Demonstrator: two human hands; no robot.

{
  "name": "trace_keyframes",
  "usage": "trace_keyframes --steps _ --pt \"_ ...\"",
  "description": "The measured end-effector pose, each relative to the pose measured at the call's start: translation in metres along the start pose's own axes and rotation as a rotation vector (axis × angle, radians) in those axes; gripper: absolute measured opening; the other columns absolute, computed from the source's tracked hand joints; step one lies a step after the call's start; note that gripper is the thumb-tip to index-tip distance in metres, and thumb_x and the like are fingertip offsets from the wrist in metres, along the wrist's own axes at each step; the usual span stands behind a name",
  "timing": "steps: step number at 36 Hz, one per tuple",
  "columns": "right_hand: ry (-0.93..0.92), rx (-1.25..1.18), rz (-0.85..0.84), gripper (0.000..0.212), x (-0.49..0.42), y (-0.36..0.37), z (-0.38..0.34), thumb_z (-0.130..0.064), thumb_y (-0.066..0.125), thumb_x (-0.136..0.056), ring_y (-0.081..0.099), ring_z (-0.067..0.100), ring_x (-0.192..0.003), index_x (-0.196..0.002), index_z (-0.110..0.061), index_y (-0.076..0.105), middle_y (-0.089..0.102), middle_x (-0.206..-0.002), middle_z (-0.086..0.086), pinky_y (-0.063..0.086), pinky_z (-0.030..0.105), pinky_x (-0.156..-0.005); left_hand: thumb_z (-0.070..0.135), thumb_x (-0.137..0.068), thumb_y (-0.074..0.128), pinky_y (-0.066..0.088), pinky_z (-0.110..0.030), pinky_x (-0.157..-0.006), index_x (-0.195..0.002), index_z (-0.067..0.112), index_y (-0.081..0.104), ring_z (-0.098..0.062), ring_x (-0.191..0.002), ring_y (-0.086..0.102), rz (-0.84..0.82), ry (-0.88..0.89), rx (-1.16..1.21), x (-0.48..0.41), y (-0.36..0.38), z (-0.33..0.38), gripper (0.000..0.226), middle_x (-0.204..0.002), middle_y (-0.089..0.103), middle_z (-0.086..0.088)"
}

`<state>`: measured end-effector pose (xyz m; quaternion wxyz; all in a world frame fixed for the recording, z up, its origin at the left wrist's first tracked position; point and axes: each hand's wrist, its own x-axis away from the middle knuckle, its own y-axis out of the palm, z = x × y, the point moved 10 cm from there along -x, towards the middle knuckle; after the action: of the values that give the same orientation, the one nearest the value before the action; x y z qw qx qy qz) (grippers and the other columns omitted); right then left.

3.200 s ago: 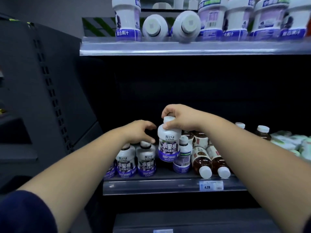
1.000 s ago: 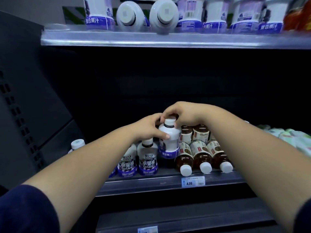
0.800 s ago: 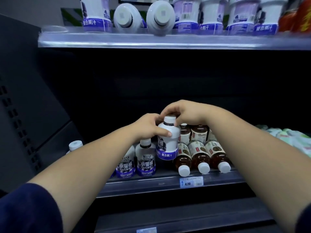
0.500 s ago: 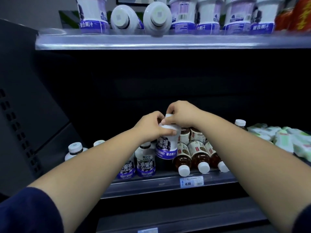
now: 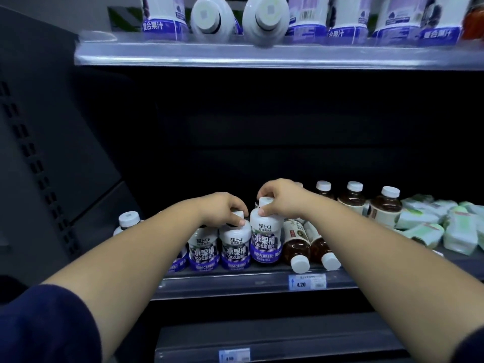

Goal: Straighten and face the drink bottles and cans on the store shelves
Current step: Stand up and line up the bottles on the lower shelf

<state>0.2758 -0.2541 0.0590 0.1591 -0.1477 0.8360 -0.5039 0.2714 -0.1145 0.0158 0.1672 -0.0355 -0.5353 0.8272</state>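
Observation:
On the middle shelf [image 5: 235, 285] stands a row of white juice bottles with purple labels. My right hand [image 5: 281, 199] pinches the cap of the rightmost juice bottle [image 5: 265, 241], which stands upright with its label to the front. My left hand [image 5: 222, 209] grips the cap of the neighbouring juice bottle [image 5: 235, 251] to its left. A third juice bottle [image 5: 203, 251] stands left of that one, partly behind my left forearm. Two brown tea bottles [image 5: 297, 244] lie on their sides just to the right, caps toward me.
Three upright brown tea bottles [image 5: 352, 197] stand further back on the right, beside green-and-white packets [image 5: 429, 226]. The upper shelf [image 5: 262, 55] holds more juice bottles, two lying with caps forward. A lone white cap [image 5: 128, 218] shows at the left. A 4.20 price tag [image 5: 307, 281] is on the shelf edge.
The bottle under my right hand has turned label-forward and stands in the front row. My left hand has shifted from its side to the neighbouring bottle's cap. The view has moved closer.

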Motion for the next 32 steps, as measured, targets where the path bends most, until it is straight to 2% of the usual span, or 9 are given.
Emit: trace_keyframes --steps 2,6,12,15,18,20,22,27,32 --pt "-0.005 -0.031 -0.018 0.040 -0.001 0.006 0.006 -0.033 0.079 -0.084 0.058 0.016 -0.108 -0.120 -0.024 0.066 0.059 -0.119 -0.010 0.050 0.031 -0.084 0.038 -0.089 0.071 0.044 -0.027 -0.086 -0.118 0.036 0.066 -0.010 -0.107 0.057 0.006 0.007 0.003 -0.001 0.001 0.001 0.029 -0.116 0.060 0.012" --pt "-0.022 -0.021 -0.006 0.040 -0.001 0.006 0.009 -0.030 0.078 -0.085 0.058 0.015 -0.106 -0.122 -0.025 0.065 0.059 -0.118 -0.008 0.048 0.029 -0.082 0.038 -0.089 0.071 0.041 -0.025 -0.083 -0.119 0.036 0.065 -0.007 -0.105 0.055 0.024 0.009 0.020 0.000 0.001 0.002 0.031 -0.113 0.059 0.015" --pt "-0.061 0.150 -0.046 0.039 -0.001 0.026 0.008 -0.026 0.077 -0.084 0.060 0.018 -0.104 -0.121 -0.025 0.065 0.062 -0.116 -0.003 0.053 0.035 -0.083 0.038 -0.088 0.072 0.045 -0.025 -0.082 -0.121 0.034 0.064 -0.007 -0.102 0.057 0.043 0.018 -0.007 0.000 0.000 0.004 0.034 -0.115 0.060 0.012" --pt "-0.052 0.116 -0.122 0.037 -0.001 0.024 0.013 -0.029 0.078 -0.085 0.059 0.016 -0.105 -0.119 -0.027 0.066 0.062 -0.117 -0.004 0.053 0.035 -0.088 0.041 -0.087 0.071 0.048 -0.030 -0.092 -0.120 0.036 0.064 -0.010 -0.107 0.057 0.044 0.009 -0.022 0.001 0.000 0.003 0.034 -0.121 0.060 0.010" --pt "-0.069 0.121 -0.175 0.033 0.000 0.024 0.011 -0.029 0.078 -0.085 0.059 0.014 -0.099 -0.116 -0.026 0.067 0.062 -0.110 -0.006 0.051 0.030 -0.081 0.040 -0.089 0.070 0.048 -0.032 -0.096 -0.125 0.034 0.062 -0.012 -0.110 0.056 0.034 0.002 -0.058 0.002 0.001 0.007 0.037 -0.124 0.060 0.009" --pt "-0.086 0.118 -0.171 0.033 0.000 0.028 0.010 -0.029 0.077 -0.085 0.059 0.014 -0.100 -0.116 -0.028 0.066 0.063 -0.110 -0.007 0.048 0.026 -0.076 0.039 -0.090 0.069 0.049 -0.030 -0.092 -0.128 0.033 0.061 -0.011 -0.108 0.057 0.029 -0.002 -0.085 0.002 0.001 0.010 0.039 -0.124 0.060 0.008" --pt "-0.086 0.083 -0.166 0.040 0.001 0.029 0.014 -0.031 0.078 -0.085 0.058 0.014 -0.108 -0.122 -0.029 0.064 0.062 -0.118 -0.008 0.047 0.026 -0.080 0.039 -0.090 0.069 0.049 -0.028 -0.087 -0.130 0.032 0.059 -0.011 -0.105 0.058 0.024 -0.008 -0.100 0.003 0.001 0.013 0.042 -0.124 0.060 0.007" --pt "-0.064 -0.119 -0.183 0.072 0.013 0.019 0.030 -0.034 0.083 -0.081 0.050 0.011 -0.131 -0.145 -0.027 0.050 0.052 -0.146 -0.008 0.040 0.026 -0.103 0.040 -0.082 0.078 0.045 -0.034 -0.104 -0.139 0.026 0.053 -0.016 -0.124 0.054 0.074 0.021 -0.142 0.001 0.002 0.029 0.065 -0.137 0.057 0.004" --pt "-0.050 -0.090 -0.152 0.066 0.023 -0.009 0.059 -0.040 0.084 -0.078 0.056 0.011 -0.121 -0.137 -0.031 0.056 0.059 -0.134 -0.009 0.048 0.035 -0.104 0.034 -0.074 0.085 0.047 -0.031 -0.100 -0.135 0.027 0.056 -0.012 -0.117 0.056 0.221 0.120 -0.106 -0.004 -0.004 0.069 0.069 -0.129 0.060 0.006"
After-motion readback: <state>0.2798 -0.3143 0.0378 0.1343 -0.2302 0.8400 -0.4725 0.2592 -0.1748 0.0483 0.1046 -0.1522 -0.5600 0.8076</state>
